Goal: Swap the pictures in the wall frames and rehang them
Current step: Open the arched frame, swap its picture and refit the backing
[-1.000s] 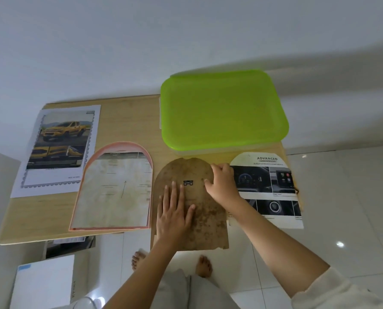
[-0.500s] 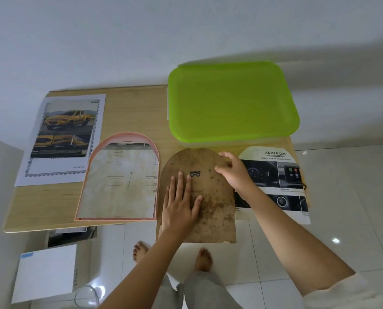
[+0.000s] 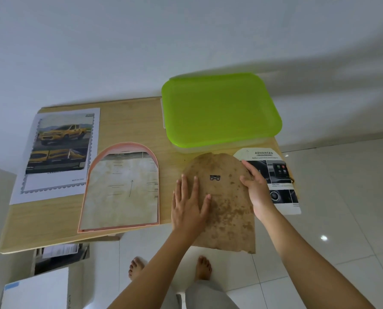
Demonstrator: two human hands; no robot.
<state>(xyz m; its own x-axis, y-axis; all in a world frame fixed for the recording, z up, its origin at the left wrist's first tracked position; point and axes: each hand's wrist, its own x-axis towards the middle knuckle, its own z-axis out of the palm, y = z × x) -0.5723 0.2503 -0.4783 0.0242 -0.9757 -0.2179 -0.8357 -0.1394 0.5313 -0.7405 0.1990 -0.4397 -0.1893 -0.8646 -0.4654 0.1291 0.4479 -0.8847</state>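
The arched car brochure [image 3: 277, 175] shows the word "ADVANCED" at its top; the smaller lines under it are too small to read.

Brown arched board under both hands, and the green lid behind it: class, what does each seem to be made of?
Brown arched board: probably pressed fibreboard or thick card, matt and blotchy with stains, its bottom edge ragged; a small metal hanger sits near its top. Green lid: most likely plastic, smooth, slightly translucent, with rounded moulded corners.

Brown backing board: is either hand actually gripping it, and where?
The right hand grips the brown backing board at its right edge, near the arched top. The left hand lies flat on its face, pressing, not gripping.
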